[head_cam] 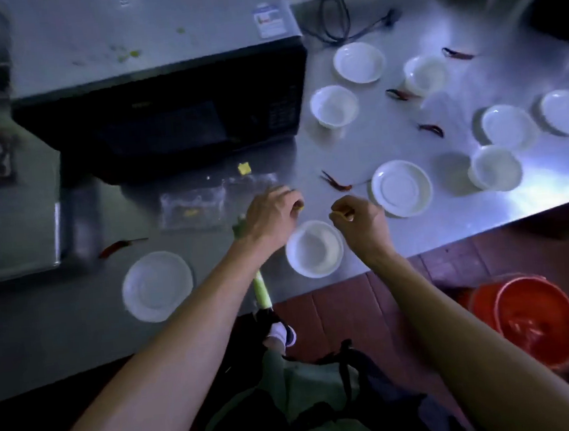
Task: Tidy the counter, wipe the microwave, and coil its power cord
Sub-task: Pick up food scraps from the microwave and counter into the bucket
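The steel counter (pixel 390 144) spreads before me, the black microwave (pixel 171 115) at its back left, its power cord (pixel 338 18) lying loose behind the microwave's right corner. White bowls and saucers lie scattered; one bowl (pixel 314 248) sits between my wrists. My left hand (pixel 269 216) and right hand (pixel 360 217) each pinch a small yellowish scrap, too blurred to identify.

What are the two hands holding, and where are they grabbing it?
Each hand pinches a tiny yellow scrap at its fingertips: left hand, right hand. What the scraps are is too blurred to tell.
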Action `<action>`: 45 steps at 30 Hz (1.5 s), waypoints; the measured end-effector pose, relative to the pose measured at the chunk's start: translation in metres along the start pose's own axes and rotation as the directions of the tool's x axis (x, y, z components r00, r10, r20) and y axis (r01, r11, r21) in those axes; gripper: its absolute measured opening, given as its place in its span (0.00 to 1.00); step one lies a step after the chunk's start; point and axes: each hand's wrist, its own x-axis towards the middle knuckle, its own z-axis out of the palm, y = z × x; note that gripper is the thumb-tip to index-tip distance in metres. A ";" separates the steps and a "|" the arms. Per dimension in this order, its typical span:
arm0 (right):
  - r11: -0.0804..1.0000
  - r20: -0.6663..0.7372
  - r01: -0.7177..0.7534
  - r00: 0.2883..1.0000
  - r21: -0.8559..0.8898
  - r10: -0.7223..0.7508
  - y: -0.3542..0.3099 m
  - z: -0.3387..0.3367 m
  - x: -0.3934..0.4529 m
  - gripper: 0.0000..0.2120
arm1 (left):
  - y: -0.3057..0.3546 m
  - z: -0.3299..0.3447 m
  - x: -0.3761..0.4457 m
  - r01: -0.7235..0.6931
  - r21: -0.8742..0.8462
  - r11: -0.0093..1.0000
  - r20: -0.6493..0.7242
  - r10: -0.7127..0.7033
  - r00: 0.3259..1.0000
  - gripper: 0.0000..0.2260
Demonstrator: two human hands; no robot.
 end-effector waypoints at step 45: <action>0.665 -0.450 -0.700 0.521 0.262 0.725 0.394 -0.313 -0.188 0.03 | 0.483 0.325 0.114 -0.671 -0.194 0.716 0.632 0.614 0.472 0.06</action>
